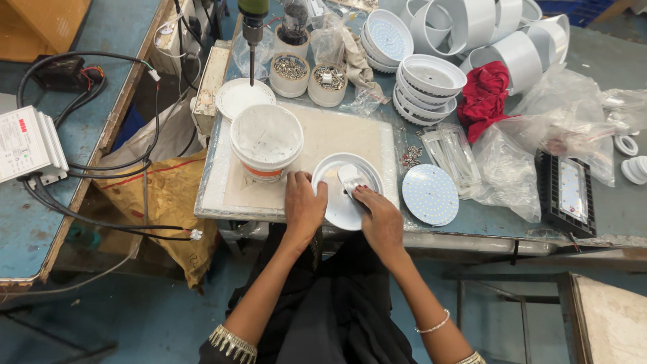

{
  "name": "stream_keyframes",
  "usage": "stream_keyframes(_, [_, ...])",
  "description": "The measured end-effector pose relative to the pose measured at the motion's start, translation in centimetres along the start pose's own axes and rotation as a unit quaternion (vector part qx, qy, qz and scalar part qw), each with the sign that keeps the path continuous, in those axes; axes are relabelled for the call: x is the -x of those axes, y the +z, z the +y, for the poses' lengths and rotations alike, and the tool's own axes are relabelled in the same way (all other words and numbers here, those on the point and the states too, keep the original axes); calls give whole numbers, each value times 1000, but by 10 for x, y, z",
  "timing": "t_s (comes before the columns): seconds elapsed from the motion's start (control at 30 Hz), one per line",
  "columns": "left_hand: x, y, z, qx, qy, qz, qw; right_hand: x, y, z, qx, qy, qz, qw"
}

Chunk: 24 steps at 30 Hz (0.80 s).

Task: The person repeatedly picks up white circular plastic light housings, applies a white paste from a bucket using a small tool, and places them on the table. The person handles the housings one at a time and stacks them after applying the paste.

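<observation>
Head view: the left hand pins the rim of a shallow white lamp housing at the near edge of the table, its grip closed on that rim. The right hand presses a small white block into the dish, fingers clamped on it. Overhanging the edge, the housing could tip off. The white bucket stands just beside the left hand; an elbow jolt might knock it.

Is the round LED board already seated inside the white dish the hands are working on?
No: the round LED board lies on the table right of the white dish.
</observation>
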State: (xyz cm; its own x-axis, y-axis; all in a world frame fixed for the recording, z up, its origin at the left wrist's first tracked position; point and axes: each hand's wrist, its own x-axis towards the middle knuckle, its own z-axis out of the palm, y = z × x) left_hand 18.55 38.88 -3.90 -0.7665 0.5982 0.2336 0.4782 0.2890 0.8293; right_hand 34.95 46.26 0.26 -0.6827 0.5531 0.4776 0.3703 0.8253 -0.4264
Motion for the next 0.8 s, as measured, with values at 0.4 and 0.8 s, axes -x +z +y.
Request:
stream_keyframes(0.4, [21,26,27,610,-162,-63,773,27,-39,-10,-56,58,59,995])
stream_keyframes(0.8, [31,-9,75,440,33,-90,893,-39,-35,4,-94,215,78,969])
